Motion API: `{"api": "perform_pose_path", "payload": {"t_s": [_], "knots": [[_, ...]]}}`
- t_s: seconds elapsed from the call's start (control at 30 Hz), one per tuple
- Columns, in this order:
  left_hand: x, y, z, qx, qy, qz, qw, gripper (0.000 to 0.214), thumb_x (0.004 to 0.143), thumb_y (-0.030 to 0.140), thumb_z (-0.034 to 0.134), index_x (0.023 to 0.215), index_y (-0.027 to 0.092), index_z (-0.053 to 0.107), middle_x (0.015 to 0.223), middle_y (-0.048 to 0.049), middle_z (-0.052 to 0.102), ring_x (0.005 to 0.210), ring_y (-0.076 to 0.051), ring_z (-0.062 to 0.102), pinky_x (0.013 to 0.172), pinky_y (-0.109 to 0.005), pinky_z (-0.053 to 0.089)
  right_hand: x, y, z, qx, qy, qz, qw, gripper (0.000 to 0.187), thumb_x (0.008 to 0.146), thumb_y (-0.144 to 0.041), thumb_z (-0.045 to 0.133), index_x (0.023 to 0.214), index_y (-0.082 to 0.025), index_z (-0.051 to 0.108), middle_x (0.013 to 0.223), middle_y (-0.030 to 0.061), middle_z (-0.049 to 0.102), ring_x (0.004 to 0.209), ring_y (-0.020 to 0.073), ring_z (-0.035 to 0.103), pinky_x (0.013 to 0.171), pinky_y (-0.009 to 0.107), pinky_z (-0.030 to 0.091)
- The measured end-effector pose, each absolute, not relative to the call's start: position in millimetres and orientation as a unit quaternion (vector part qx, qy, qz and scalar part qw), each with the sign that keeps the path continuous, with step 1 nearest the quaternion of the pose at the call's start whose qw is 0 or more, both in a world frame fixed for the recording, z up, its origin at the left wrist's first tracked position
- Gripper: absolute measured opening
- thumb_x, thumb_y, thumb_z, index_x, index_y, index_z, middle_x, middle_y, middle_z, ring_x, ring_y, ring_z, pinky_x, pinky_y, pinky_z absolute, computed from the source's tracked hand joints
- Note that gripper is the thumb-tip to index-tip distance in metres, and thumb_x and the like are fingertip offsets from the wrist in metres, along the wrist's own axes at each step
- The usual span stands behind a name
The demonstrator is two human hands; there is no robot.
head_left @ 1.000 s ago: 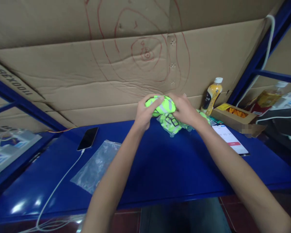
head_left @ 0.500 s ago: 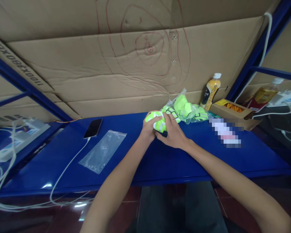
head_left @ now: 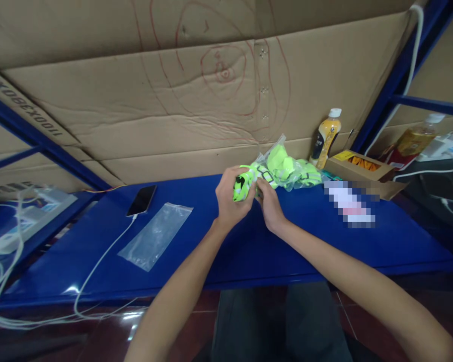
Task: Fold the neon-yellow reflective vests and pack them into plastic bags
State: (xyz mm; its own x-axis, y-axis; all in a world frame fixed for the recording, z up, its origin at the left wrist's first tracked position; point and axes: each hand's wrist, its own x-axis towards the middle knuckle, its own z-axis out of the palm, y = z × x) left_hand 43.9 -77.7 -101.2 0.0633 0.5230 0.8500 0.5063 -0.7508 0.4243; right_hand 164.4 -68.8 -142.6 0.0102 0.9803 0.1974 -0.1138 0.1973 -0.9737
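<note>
A rolled bundle of neon green fabric (head_left: 241,189) with pale silvery strips and a black patch is held above the blue table. My left hand (head_left: 230,197) is closed round it from the left, fingers over its far side. From the right, my right hand (head_left: 269,201) presses on it with bent fingers; its fingertips are partly hidden. Just behind my hands lie more neon green bundles (head_left: 281,163) in clear plastic bags. A flat clear zip bag (head_left: 156,235) rests on the table to my left.
A phone (head_left: 141,200) on a white cable lies at the left, near a power strip (head_left: 30,221). At the right stand a yellow drink bottle (head_left: 326,139) and an open cardboard box (head_left: 357,166). A cardboard wall (head_left: 136,120) closes the back.
The green bundle has been turned in my hands, so its rolled end with the black patch now shows. My left hand has wrapped further round it; the view has shifted slightly.
</note>
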Motion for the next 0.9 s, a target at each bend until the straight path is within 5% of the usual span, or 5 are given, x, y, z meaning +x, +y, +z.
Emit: {"api": "perform_pose_path", "payload": {"t_s": [0.23,0.5,0.7,0.9], "knots": [[62,-85,-111,0.666,0.370,0.626,0.166,0.043,0.090,0.054,0.078,0.117,0.025,0.062,0.118,-0.0077,0.070,0.107,-0.025,0.070,0.096,-0.038,0.055,160,-86,-114,-0.308,-0.340,0.674,0.580,0.064,0.087,-0.077,0.058,0.128,-0.027,0.059,0.122,0.0061,0.076,0.118,0.0280,0.073,0.093,0.041,0.063],[73,-85,-129,0.627,0.356,0.638,0.272,0.046,0.088,0.054,0.084,0.116,0.026,0.062,0.106,-0.0040,0.070,0.092,-0.021,0.069,0.087,-0.033,0.055,172,-70,-123,-0.318,-0.280,0.692,0.585,0.046,0.082,-0.058,0.069,0.113,-0.024,0.061,0.113,0.0070,0.079,0.113,0.0282,0.075,0.090,0.040,0.064],[71,-88,-131,0.702,0.308,0.608,0.207,0.048,0.096,0.052,0.076,0.132,0.025,0.060,0.143,-0.0135,0.070,0.145,-0.033,0.060,0.127,-0.051,0.039,176,-61,-134,-0.354,-0.319,0.653,0.589,0.061,0.088,-0.074,0.055,0.121,-0.024,0.062,0.113,0.0081,0.078,0.111,0.0271,0.075,0.089,0.041,0.063],[63,-78,-136,0.744,0.316,0.569,0.153,0.055,0.099,0.055,0.071,0.144,0.025,0.060,0.144,-0.0122,0.071,0.149,-0.034,0.057,0.139,-0.055,0.014,180,-56,-137,-0.327,-0.271,0.666,0.613,0.054,0.089,-0.068,0.061,0.122,-0.024,0.065,0.109,0.0048,0.080,0.109,0.0249,0.075,0.092,0.039,0.062]]}}
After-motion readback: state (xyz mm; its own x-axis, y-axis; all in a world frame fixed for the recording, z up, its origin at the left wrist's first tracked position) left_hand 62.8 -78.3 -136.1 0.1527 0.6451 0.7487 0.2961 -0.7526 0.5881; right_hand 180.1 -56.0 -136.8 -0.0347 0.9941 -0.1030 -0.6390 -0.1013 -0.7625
